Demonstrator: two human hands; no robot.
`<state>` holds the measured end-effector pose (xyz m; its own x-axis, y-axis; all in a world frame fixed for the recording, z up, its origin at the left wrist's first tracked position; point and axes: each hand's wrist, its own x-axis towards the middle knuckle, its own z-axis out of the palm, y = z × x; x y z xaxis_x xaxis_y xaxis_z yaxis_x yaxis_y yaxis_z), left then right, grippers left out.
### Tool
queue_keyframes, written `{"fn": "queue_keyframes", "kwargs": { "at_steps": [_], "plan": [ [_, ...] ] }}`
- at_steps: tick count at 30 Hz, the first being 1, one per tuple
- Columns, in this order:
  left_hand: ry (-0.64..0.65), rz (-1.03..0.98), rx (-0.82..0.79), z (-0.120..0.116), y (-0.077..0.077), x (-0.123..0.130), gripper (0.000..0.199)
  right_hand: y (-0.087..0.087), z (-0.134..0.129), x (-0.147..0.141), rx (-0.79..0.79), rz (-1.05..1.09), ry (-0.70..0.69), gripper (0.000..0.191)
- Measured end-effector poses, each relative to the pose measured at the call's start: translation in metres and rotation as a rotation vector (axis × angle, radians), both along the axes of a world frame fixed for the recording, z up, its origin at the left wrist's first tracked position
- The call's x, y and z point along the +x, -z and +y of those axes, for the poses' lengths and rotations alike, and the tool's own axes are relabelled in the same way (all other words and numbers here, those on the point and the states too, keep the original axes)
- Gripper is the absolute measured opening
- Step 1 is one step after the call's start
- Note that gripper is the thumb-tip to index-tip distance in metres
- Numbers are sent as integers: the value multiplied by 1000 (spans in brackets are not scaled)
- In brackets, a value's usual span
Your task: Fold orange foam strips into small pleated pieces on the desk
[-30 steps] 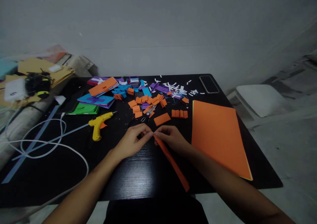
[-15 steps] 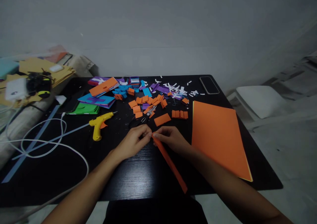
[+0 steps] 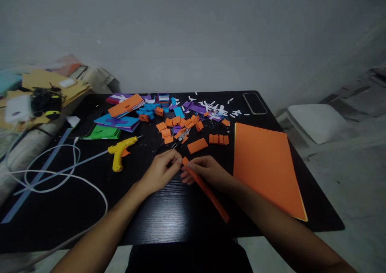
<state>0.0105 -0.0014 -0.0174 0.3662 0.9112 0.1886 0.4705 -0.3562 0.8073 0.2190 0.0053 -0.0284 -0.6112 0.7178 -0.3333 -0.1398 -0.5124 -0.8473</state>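
A long, narrow orange paper strip (image 3: 209, 194) slants from my fingers toward the table's front edge. My right hand (image 3: 208, 170) pinches it near its upper end, thumb on top and the other fingers spread underneath. At that same end, the curled fingers of my left hand (image 3: 164, 168) close with thumb and forefinger against the strip's tip; their exact grip is partly hidden. Just beyond my hands lie scissors (image 3: 180, 138), partly over small folded orange pieces (image 3: 166, 133). A flat orange rectangle (image 3: 198, 145) and a row of folded orange paper (image 3: 218, 139) are close by.
Orange sheets (image 3: 262, 164) lie at the right, below a phone (image 3: 255, 103). On the left are a yellow glue gun (image 3: 122, 150), a looping white cable (image 3: 90, 181) and stacked coloured paper (image 3: 120, 121). White paper scraps (image 3: 215, 109) litter the back. A white stool (image 3: 313, 118) stands beyond the table.
The strip has turned so its broad face shows more, and its lower end has risen slightly. My right fingers have spread beneath it; my left hand has shifted slightly left.
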Motion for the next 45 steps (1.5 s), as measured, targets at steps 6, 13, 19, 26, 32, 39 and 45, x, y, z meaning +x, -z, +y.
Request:
{"fn": "queue_keyframes", "kwargs": {
  "at_steps": [6, 13, 19, 26, 32, 39, 45],
  "plan": [
    [-8, -21, -61, 1, -1, 1, 28, 2, -2, -1, 15, -34, -6, 52],
    [-32, -145, -239, -1, 1, 11, 33, 4, -2, -3, 21, -27, -25, 51],
    [-225, -193, -257, 6, -10, -1, 37, -4, 3, 3, 73, -85, -67, 45],
    [-194, -65, -293, 3, -22, -23, 29, -10, 13, 19, 275, -306, -204, 32],
    [96, 80, -272, -8, -20, -15, 27, -9, 16, 23, 443, -428, -313, 30],
    [58, 65, -332, -7, -5, -13, 31, -14, 19, 35, 715, -547, -287, 19],
    [0, 147, -270, -16, -9, -15, 23, -5, 13, 38, 1145, -746, -185, 17]
  ]
}}
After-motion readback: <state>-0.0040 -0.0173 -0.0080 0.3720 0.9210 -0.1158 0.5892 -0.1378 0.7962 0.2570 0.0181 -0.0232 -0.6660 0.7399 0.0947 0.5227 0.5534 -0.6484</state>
